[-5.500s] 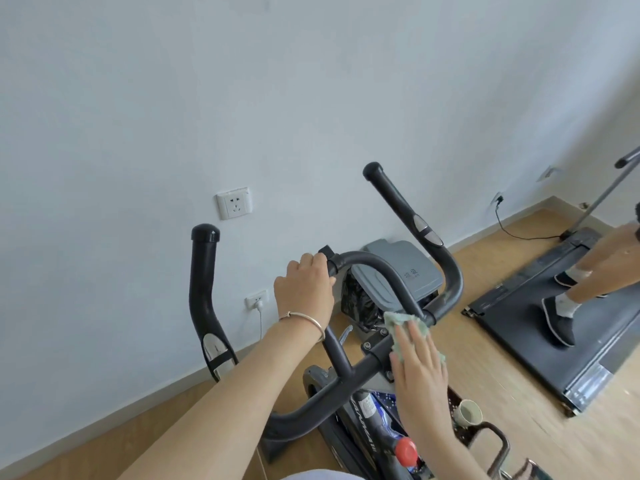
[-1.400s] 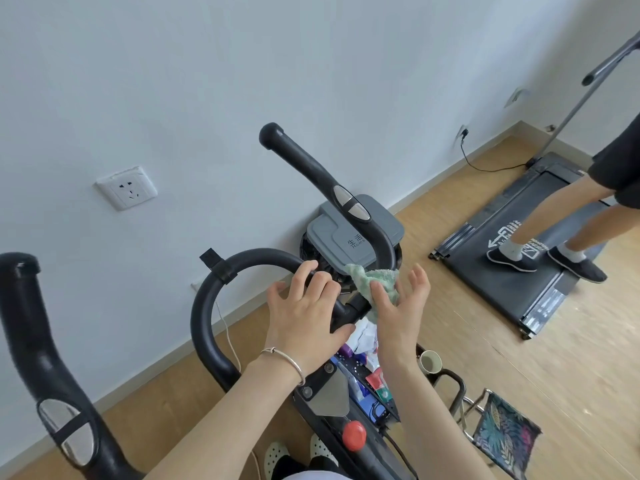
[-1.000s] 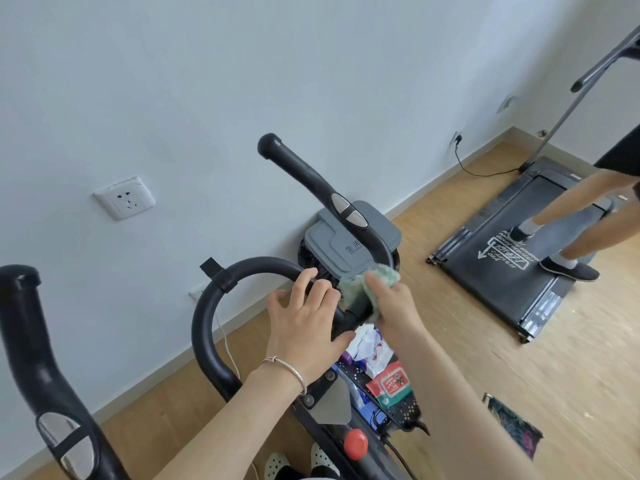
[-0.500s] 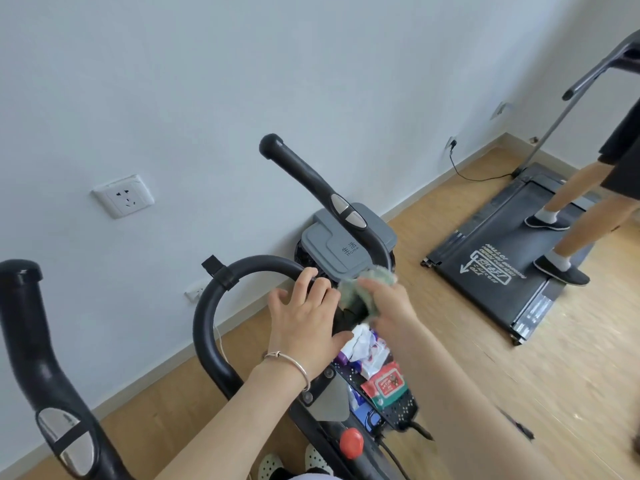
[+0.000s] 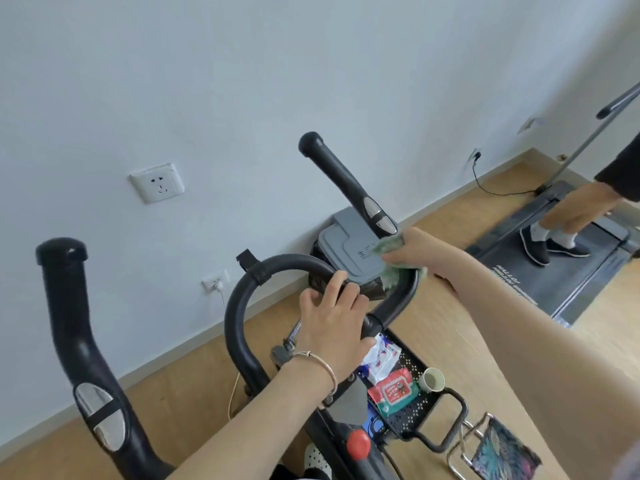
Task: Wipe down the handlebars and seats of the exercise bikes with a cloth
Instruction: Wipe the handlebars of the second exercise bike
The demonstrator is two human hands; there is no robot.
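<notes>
The exercise bike's black handlebar [image 5: 242,296] fills the middle, with its left horn [image 5: 65,306] and right horn [image 5: 343,178] rising toward the wall. My left hand [image 5: 332,327] grips the centre loop, fingers curled over the bar, a thin bangle on the wrist. My right hand [image 5: 415,249] wraps a green cloth [image 5: 389,273] around the bend of the right horn, just below its silver sensor pad [image 5: 375,211]. Most of the cloth is hidden under my fingers. The seat is out of view.
A grey-lidded bin [image 5: 346,244] stands against the wall behind the bar. A black mesh tray [image 5: 412,414] holds a red wipes packet [image 5: 393,391] and a paper cup [image 5: 433,379]. A folding stool [image 5: 502,452] stands at lower right. Another person walks on a treadmill [image 5: 554,282].
My right hand has slid the cloth from the junction beside my left hand outward and up the right horn's bend. My left hand has kept its grip on the centre loop.
</notes>
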